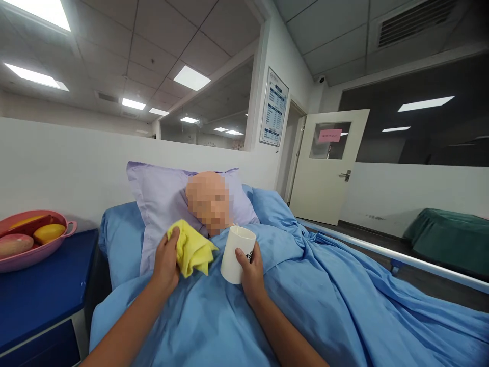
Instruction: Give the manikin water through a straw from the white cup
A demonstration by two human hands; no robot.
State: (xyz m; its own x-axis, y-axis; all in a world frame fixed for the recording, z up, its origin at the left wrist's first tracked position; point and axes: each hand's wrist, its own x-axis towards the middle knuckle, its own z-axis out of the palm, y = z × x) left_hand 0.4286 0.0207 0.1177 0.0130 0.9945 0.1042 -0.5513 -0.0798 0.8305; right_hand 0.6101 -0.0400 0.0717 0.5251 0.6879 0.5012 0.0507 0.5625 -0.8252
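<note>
My left hand (pixel 166 261) is closed on a crumpled yellow cloth (pixel 191 248), held just below the chin of a figure lying in the bed with its head on a lilac pillow (pixel 158 204). My right hand (pixel 250 265) grips a white paper cup (pixel 237 255) with a dark barcode on its side. The cup is tilted slightly, its rim near the figure's chin. A blue blanket (pixel 313 306) covers the figure up to the neck. Both my forearms reach in over the blanket from the bottom edge.
A blue bedside cabinet (pixel 42 295) stands at left with a pink bowl (pixel 57 243) of fruit on it. A metal bed rail (pixel 401 257) runs along the right side. A white door (pixel 328 168) stands ajar behind, and a green covered bed (pixel 451 239) is at far right.
</note>
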